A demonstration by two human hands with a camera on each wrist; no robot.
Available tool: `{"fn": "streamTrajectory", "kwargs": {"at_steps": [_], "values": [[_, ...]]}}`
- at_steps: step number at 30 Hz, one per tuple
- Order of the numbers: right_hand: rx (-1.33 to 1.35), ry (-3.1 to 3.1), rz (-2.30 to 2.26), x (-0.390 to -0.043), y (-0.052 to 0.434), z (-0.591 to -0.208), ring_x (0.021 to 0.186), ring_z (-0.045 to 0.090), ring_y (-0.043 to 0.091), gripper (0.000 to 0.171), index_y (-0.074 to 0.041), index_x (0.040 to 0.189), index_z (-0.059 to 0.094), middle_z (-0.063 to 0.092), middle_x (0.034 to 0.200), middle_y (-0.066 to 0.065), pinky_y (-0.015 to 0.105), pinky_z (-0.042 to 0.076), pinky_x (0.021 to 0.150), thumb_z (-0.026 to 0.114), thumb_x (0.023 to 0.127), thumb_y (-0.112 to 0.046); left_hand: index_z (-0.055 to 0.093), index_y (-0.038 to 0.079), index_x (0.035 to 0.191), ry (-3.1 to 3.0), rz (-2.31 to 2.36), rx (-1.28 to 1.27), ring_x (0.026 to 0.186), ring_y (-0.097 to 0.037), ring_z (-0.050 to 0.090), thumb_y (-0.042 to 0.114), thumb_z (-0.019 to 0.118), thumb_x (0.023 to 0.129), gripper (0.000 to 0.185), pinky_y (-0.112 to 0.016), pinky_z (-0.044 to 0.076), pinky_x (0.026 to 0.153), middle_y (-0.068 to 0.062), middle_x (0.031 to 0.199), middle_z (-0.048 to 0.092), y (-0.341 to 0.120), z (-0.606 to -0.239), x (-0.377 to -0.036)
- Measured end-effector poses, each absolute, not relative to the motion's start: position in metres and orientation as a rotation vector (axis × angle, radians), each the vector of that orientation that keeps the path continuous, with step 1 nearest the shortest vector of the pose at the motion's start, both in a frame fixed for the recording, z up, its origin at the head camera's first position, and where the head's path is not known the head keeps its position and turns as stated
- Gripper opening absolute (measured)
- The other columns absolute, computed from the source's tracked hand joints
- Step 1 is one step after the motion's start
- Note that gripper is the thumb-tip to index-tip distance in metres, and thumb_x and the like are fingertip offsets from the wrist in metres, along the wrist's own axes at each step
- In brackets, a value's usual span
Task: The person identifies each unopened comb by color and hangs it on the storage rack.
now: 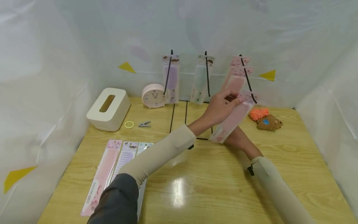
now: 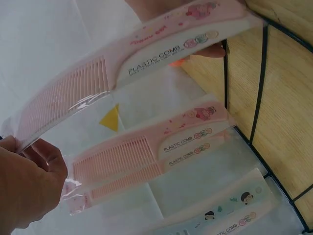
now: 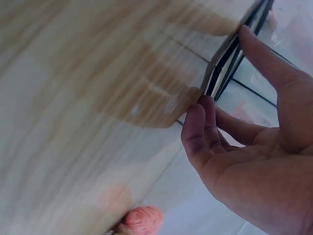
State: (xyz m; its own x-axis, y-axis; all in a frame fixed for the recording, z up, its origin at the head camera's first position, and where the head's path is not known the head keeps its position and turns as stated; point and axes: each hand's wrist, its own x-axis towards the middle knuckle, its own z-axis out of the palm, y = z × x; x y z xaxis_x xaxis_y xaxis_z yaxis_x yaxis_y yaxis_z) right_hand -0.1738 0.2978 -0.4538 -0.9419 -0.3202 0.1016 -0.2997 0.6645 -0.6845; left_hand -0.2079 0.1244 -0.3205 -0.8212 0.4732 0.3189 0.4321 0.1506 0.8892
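My left hand (image 1: 221, 107) pinches the top of a pink packaged comb (image 1: 233, 119) beside the tip of the right black hook (image 1: 247, 77). Whether the hook passes through the card's hole, I cannot tell. The comb's lower end slants toward the table. Two more pink packaged combs (image 2: 117, 156) hang further back on that hook. Behind the comb's lower end, my right hand (image 3: 249, 142) has its thumb and fingers on the black wire rack (image 3: 220, 73) at table level. A purple comb (image 1: 172, 79) and a green comb (image 1: 199, 81) hang on the other two hooks.
Pink (image 1: 104, 171), purple (image 1: 123, 160) and green packaged combs lie at the table's left, partly under my left sleeve. A tissue box (image 1: 117, 109), a round clock (image 1: 153, 95), a yellow ring (image 1: 129, 124) and a grey clip (image 1: 144, 124) stand behind. Orange yarn (image 1: 258, 114) and a brown bundle (image 1: 269, 122) lie right.
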Motion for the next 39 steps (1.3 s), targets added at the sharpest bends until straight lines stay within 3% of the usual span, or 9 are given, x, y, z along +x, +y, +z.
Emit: {"fn": "streamTrajectory", "kwargs": {"at_steps": [5, 7, 14, 18, 21, 29, 32, 35, 39], "values": [[-0.243, 2.807, -0.968, -0.179, 0.304, -0.46, 0.074, 0.046, 0.025, 0.047, 0.008, 0.108, 0.062, 0.053, 0.085, 0.016, 0.038, 0.043, 0.062, 0.085, 0.081, -0.024, 0.067, 0.012, 0.115, 2.388, 1.876, 0.871, 0.094, -0.003, 0.06, 0.027, 0.064, 0.1, 0.022, -0.011, 0.048, 0.081, 0.003, 0.105, 0.067, 0.132, -0.324, -0.222], [-0.157, 2.792, -0.911, -0.179, 0.304, -0.46, 0.091, 0.05, 0.032, 0.064, 0.011, 0.126, 0.056, 0.054, 0.106, 0.024, 0.046, 0.048, 0.075, 0.084, 0.083, -0.028, 0.067, 0.012, 0.114, 2.399, 1.908, 0.858, 0.093, -0.002, 0.06, 0.027, 0.064, 0.099, 0.021, -0.011, 0.048, 0.081, 0.003, 0.104, 0.068, 0.135, -0.325, -0.228], [-0.131, 2.791, -0.907, -0.179, 0.304, -0.464, 0.093, 0.048, 0.031, 0.074, 0.015, 0.136, 0.048, 0.053, 0.107, 0.023, 0.048, 0.046, 0.079, 0.083, 0.083, -0.024, 0.068, 0.009, 0.112, 2.365, 2.035, 0.912, 0.091, -0.004, 0.061, 0.02, 0.066, 0.098, 0.018, -0.011, 0.049, 0.081, -0.001, 0.103, 0.069, 0.141, -0.33, -0.243], [-0.165, 2.803, -0.924, -0.179, 0.302, -0.464, 0.071, 0.042, 0.023, 0.049, 0.013, 0.107, 0.058, 0.048, 0.079, 0.013, 0.038, 0.04, 0.063, 0.084, 0.083, -0.022, 0.068, 0.008, 0.112, 2.339, 2.062, 0.936, 0.091, -0.005, 0.061, 0.018, 0.066, 0.098, 0.018, -0.012, 0.049, 0.082, -0.003, 0.104, 0.068, 0.14, -0.331, -0.246], [-0.176, 2.811, -0.939, -0.179, 0.302, -0.463, 0.06, 0.03, 0.018, 0.04, 0.004, 0.082, 0.052, 0.035, 0.064, 0.005, 0.034, 0.029, 0.056, 0.084, 0.082, -0.02, 0.068, 0.007, 0.114, 2.325, 2.055, 0.953, 0.091, -0.005, 0.061, 0.018, 0.066, 0.098, 0.02, -0.012, 0.05, 0.082, -0.003, 0.105, 0.068, 0.14, -0.331, -0.246], [-0.119, 2.808, -0.921, -0.175, 0.299, -0.465, 0.059, 0.028, 0.017, 0.045, -0.006, 0.072, 0.043, 0.03, 0.063, 0.001, 0.033, 0.027, 0.056, 0.083, 0.083, -0.024, 0.065, 0.011, 0.122, 2.332, 1.967, 0.915, 0.095, -0.003, 0.06, 0.025, 0.068, 0.097, 0.028, -0.012, 0.049, 0.083, 0.001, 0.11, 0.066, 0.128, -0.336, -0.242], [-0.079, 2.806, -0.906, -0.175, 0.298, -0.465, 0.065, 0.042, 0.023, 0.039, 0.002, 0.082, 0.055, 0.047, 0.072, 0.01, 0.036, 0.038, 0.06, 0.082, 0.084, -0.026, 0.063, 0.013, 0.126, 2.344, 1.904, 0.866, 0.101, -0.007, 0.06, 0.027, 0.069, 0.096, 0.033, -0.014, 0.049, 0.084, 0.004, 0.114, 0.064, 0.11, -0.346, -0.236], [-0.046, 2.794, -0.895, -0.173, 0.298, -0.462, 0.089, 0.059, 0.039, 0.056, 0.016, 0.112, 0.06, 0.061, 0.101, 0.029, 0.048, 0.052, 0.077, 0.08, 0.086, -0.029, 0.061, 0.016, 0.127, 2.335, 1.787, 0.803, 0.106, -0.013, 0.059, 0.033, 0.07, 0.095, 0.038, -0.02, 0.051, 0.082, 0.003, 0.118, 0.062, 0.078, -0.365, -0.227], [-0.039, 2.766, -0.871, -0.172, 0.299, -0.456, 0.115, 0.055, 0.051, 0.076, 0.022, 0.132, 0.047, 0.054, 0.126, 0.039, 0.059, 0.049, 0.092, 0.078, 0.087, -0.031, 0.062, 0.015, 0.124, 2.3, 1.531, 0.835, 0.104, -0.015, 0.059, 0.034, 0.072, 0.093, 0.037, -0.028, 0.054, 0.082, -0.004, 0.121, 0.062, 0.011, -0.399, -0.219]]}}
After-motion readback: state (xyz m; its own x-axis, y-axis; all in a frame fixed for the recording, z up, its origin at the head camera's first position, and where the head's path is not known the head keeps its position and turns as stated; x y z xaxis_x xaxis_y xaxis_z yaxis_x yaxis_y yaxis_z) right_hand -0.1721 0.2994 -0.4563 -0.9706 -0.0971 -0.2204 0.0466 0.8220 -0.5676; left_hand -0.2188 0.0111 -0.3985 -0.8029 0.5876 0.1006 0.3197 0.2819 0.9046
